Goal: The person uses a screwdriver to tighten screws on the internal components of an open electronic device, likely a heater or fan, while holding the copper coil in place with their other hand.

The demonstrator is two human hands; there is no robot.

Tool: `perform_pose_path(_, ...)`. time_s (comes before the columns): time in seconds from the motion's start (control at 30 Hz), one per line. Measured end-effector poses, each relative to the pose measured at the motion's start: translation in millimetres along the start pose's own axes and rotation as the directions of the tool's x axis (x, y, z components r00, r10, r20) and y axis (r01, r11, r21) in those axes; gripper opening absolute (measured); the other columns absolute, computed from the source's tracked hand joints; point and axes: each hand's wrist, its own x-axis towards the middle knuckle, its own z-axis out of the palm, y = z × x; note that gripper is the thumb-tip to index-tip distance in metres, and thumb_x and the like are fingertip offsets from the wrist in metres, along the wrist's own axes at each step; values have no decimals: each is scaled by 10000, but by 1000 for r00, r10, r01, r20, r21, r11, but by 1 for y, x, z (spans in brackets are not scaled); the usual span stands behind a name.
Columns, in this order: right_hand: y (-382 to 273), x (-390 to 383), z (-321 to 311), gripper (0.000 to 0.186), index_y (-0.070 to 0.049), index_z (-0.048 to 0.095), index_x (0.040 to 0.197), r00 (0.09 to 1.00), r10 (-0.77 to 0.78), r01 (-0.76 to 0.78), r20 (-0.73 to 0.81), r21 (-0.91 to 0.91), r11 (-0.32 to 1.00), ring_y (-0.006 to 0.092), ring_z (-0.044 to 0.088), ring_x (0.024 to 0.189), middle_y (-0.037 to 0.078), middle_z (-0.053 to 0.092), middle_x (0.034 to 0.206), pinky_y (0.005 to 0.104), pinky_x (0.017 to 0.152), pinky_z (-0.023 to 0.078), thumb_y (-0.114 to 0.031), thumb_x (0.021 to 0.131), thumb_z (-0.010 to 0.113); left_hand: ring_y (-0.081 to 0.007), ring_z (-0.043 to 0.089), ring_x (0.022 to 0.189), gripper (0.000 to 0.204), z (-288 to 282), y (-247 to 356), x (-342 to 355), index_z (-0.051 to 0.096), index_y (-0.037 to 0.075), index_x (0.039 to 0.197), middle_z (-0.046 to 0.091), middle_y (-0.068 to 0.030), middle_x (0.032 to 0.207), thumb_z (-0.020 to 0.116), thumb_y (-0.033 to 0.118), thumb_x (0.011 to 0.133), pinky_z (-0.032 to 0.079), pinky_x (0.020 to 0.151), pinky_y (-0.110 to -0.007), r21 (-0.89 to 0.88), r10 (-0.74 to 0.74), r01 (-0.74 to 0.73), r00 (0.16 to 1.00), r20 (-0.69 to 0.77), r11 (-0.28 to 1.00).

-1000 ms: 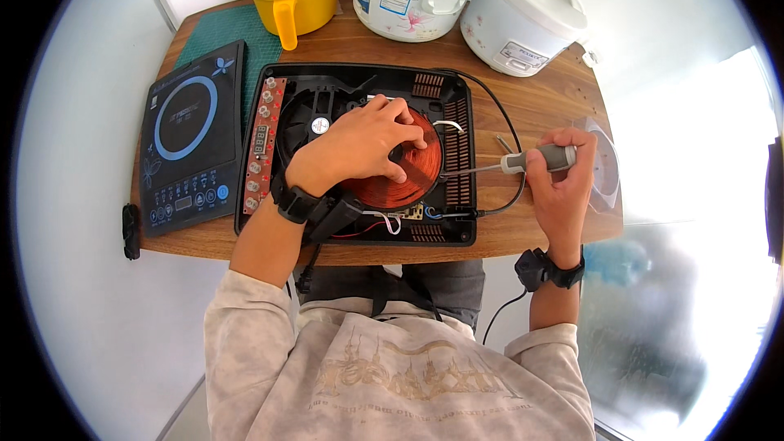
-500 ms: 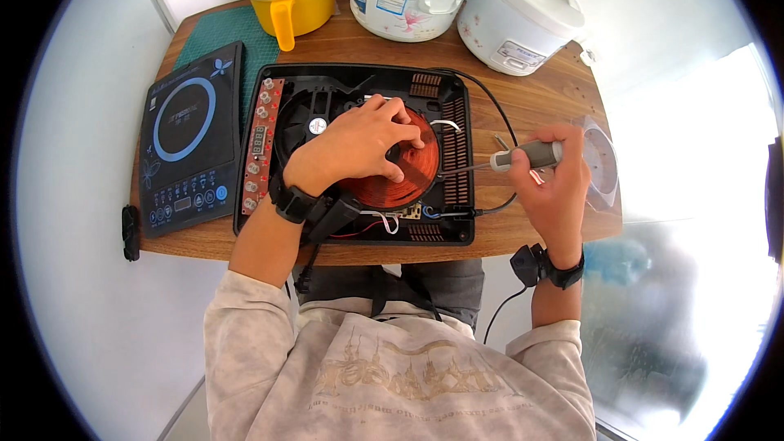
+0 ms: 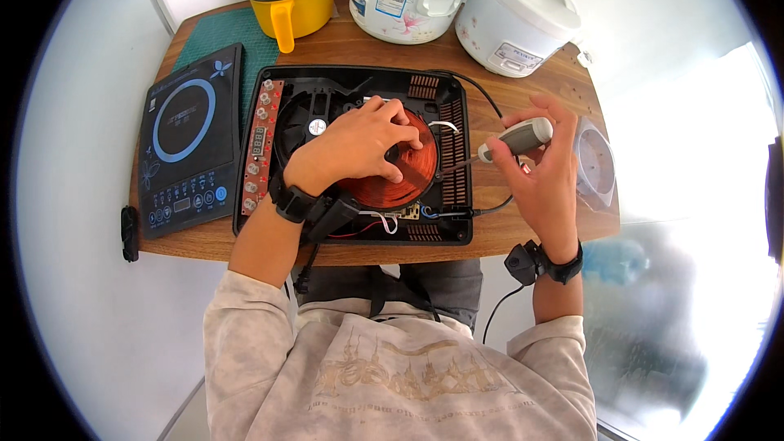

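Note:
A round copper coil [image 3: 420,167] sits inside the opened black base of an induction cooker [image 3: 462,233] at the table's middle. My left hand [image 3: 351,143] rests on the coil from the left, its fingers bent and its thumb near the coil's centre. In my right hand [image 3: 549,188] is a screwdriver [image 3: 520,139] with a grey handle, gripped between thumb and fingers. Its shaft slants down to the left, and its tip is at the coil's right edge. Whether a screw lies under the tip I cannot tell.
At left, the cooker's black top panel [image 3: 186,126] overlaps a green mat [image 3: 208,37]. Behind stand a yellow pot [image 3: 298,12] and two white rice cookers [image 3: 412,0]. A clear round dish [image 3: 600,159] is at the table's right edge. A black cord [image 3: 492,98] curves right of the base.
The screwdriver's handle has risen slightly and tilted more steeply, with my right fingers shifted on it. The tip stays by the coil's right edge. My left hand has not visibly moved.

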Motion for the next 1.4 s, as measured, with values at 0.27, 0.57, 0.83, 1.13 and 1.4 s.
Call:
perform_pose_path(0.27, -12, 1, 8, 527, -50, 558, 1347, 992, -109, 106, 63, 45, 993, 233, 689, 1093, 135, 650, 1279, 366, 914, 613, 39, 871, 768, -321, 512, 1229, 515, -1, 0, -1, 707, 181, 1197, 545, -89, 1232, 882, 272, 721, 496, 1025, -452, 0, -9, 9, 1000, 13, 1000)
perform_pose_path(0.57, -12, -3, 3, 472, -85, 716, 1201, 931, -364, 364, 23, -81, 928, 295, 702, 1052, 154, 659, 1276, 380, 870, 571, 55, 758, 803, -317, 509, 1239, 518, -1, 0, -2, 717, 174, 1203, 546, -83, 1235, 879, 288, 724, 495, 1036, -447, 1, 0, 0, 1000, 6, 1000)
perform_pose_path(0.83, -10, -5, 7, 412, -26, 720, 1126, 941, -332, 336, -62, 63, 940, 295, 712, 1011, 146, 701, 1158, 366, 869, 578, 33, 732, 828, -321, 514, 1245, 522, 1, -2, -1, 710, 179, 1205, 554, -86, 1239, 883, 274, 721, 499, 1032, -447, -6, 12, -12, 1000, -4, 1000)
perform_pose_path(1.13, -12, -8, 4, 370, -51, 740, 1031, 940, -339, 341, -47, 64, 938, 235, 681, 862, 90, 647, 1014, 325, 755, 576, -41, 706, 917, -316, 511, 1244, 517, -2, 2, -1, 707, 179, 1200, 545, -86, 1242, 883, 283, 725, 500, 1029, -452, 5, -10, 10, 1000, 14, 1000)
perform_pose_path(1.4, -18, -14, 0, 297, -41, 729, 1018, 938, -346, 347, -27, 90, 933, 206, 719, 912, 110, 700, 1084, 292, 757, 586, 58, 760, 839, -317, 511, 1237, 524, -1, 1, -1, 703, 181, 1206, 546, -86, 1235, 882, 285, 725, 498, 1027, -450, 13, -7, 7, 1000, 8, 1000)
